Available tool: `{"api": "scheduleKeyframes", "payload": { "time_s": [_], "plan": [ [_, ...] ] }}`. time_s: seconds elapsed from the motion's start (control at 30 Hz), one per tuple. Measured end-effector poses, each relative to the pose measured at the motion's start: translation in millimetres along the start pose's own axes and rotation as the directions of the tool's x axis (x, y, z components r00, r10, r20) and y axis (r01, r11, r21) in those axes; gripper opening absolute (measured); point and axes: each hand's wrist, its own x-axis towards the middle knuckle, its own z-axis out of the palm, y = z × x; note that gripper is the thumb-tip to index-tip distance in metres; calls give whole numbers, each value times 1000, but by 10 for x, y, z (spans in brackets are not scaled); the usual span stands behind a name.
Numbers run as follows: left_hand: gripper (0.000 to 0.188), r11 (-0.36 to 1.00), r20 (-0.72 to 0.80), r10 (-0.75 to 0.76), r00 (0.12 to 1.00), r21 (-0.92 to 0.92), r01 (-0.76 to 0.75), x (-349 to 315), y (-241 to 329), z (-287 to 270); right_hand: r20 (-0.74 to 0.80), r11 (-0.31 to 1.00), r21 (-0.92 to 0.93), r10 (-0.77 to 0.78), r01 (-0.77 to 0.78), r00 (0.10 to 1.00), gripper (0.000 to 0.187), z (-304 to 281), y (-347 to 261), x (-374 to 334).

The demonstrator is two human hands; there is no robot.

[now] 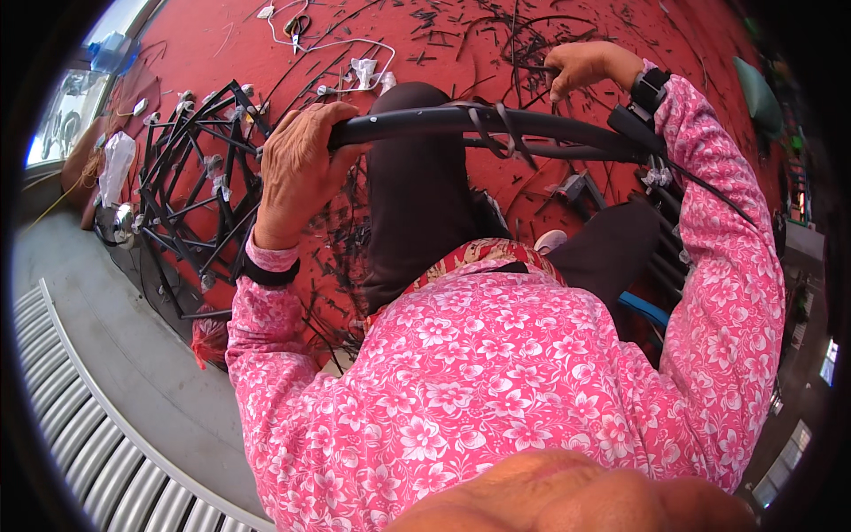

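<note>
A thick black curved tube (399, 124) lies across my raised knee. My left hand (306, 160) is closed around its left end. Near the middle, a thin dark strip (498, 131) is wound loosely about the tube in a few turns. Beyond the tube, on the far right, my right hand (589, 66) is closed with thumb and fingers in a pinch. A thin dark strip end shows at its fingertips, against a background of similar strips. The tube's right end reaches beneath my right forearm, where clear plastic wrap (658, 176) hangs by it.
On the left stands a stack of black tube frames (199, 177) with plastic-wrapped joints. Scissors (297, 28) and a white cord (377, 44) lie on the red floor (222, 35) among many black scraps. A ribbed metal radiator (89, 426) runs along the lower left. A green bag (756, 97) is at far right.
</note>
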Motion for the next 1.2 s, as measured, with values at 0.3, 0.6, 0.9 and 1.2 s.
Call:
{"api": "scheduleKeyframes", "payload": {
  "time_s": [0.3, 0.6, 0.9, 1.2],
  "plan": [
    [39, 999, 58, 28, 998, -33, -26, 12, -190, 247, -129, 726, -98, -687, 680, 715, 23, 237, -182, -115],
    [38, 999, 85, 41, 995, -10, -41, 25, -269, 472, -29, 942, 334, 5, 5, 1000, 39, 555, -251, -67],
    [38, 998, 90, 63, 994, -16, -62, 199, -366, 662, -333, 963, 232, -51, 134, 941, 23, 681, -231, 140],
    [40, 998, 81, 48, 996, -36, -45, 155, -554, 799, -373, 864, 185, -380, 469, 847, 37, 742, -91, 237]
  ]
}}
